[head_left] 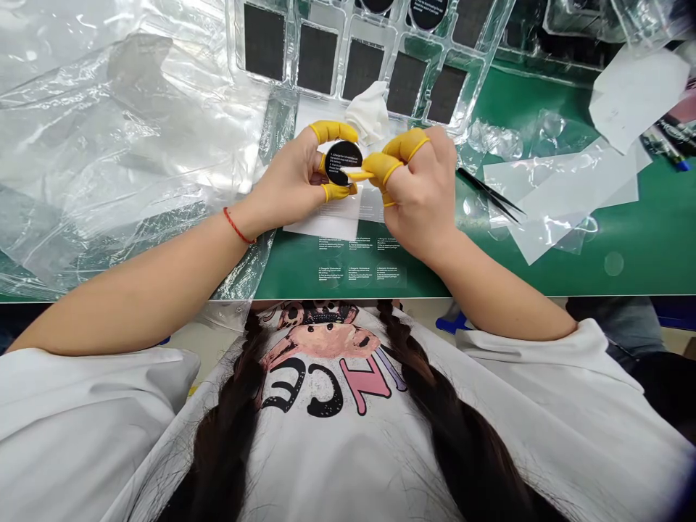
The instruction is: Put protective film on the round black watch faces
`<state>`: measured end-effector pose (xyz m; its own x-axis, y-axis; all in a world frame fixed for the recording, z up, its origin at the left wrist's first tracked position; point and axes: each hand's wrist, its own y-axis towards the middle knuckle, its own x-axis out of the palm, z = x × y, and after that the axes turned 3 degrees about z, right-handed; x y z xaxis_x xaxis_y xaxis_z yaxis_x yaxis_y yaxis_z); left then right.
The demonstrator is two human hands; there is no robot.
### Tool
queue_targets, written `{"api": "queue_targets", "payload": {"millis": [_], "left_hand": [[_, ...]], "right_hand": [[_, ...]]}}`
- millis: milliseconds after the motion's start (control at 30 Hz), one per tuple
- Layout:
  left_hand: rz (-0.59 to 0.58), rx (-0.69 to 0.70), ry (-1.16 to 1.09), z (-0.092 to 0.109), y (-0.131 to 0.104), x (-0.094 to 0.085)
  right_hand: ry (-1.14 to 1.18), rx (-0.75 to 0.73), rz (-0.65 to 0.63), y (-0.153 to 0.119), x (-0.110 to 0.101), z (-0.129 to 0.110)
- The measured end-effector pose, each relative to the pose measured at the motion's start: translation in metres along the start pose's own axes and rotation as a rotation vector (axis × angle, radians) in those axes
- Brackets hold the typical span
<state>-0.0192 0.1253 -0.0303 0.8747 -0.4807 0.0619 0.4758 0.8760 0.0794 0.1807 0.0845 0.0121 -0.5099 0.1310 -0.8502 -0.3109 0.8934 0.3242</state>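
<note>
Round black disc with white lettering (342, 154) is pinched in the left hand (296, 177), apparently for surface work using the slender pale stick (348, 170) gripped by the right hand (423, 190), next requiring steady support.

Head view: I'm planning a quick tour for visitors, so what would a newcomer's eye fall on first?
Near the middle, the bright yellow finger covers stand out around a black disc with white print, held in the left hand. The right hand is close on its right, a slim pale-tipped thing at its fingers. Beyond, a clear tray with dark squares fills the top middle, and crinkled clear plastic spreads across the left.
</note>
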Motion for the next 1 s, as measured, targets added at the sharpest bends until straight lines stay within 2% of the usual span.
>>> {"api": "queue_targets", "payload": {"millis": [100,233,433,500,600,667,833,1000], "left_hand": [[-0.015,0.012,0.003,-0.004,0.001,-0.002],[0.051,-0.017,0.036,0.004,-0.002,0.001],[0.080,-0.053,0.031,0.009,-0.003,0.002],[0.096,-0.049,0.019,0.008,-0.003,0.004],[0.142,-0.042,0.011,0.010,-0.005,0.009],[0.158,-0.026,0.024,0.012,-0.007,0.013],[0.160,0.024,0.067,0.016,-0.013,0.018],[0.170,0.065,0.088,0.014,-0.014,0.018]], "right_hand": [[0.047,0.023,-0.005,-0.006,0.003,-0.003],[0.048,0.018,0.001,-0.011,0.006,-0.008],[0.028,0.009,-0.007,-0.017,0.012,-0.006],[0.066,0.022,0.060,-0.017,0.012,-0.002],[0.204,0.099,0.273,-0.013,0.009,-0.002],[0.270,0.110,0.340,-0.011,0.006,-0.006],[0.181,-0.006,0.258,-0.011,0.010,-0.021],[0.066,-0.021,0.239,-0.015,0.017,-0.023]]}}
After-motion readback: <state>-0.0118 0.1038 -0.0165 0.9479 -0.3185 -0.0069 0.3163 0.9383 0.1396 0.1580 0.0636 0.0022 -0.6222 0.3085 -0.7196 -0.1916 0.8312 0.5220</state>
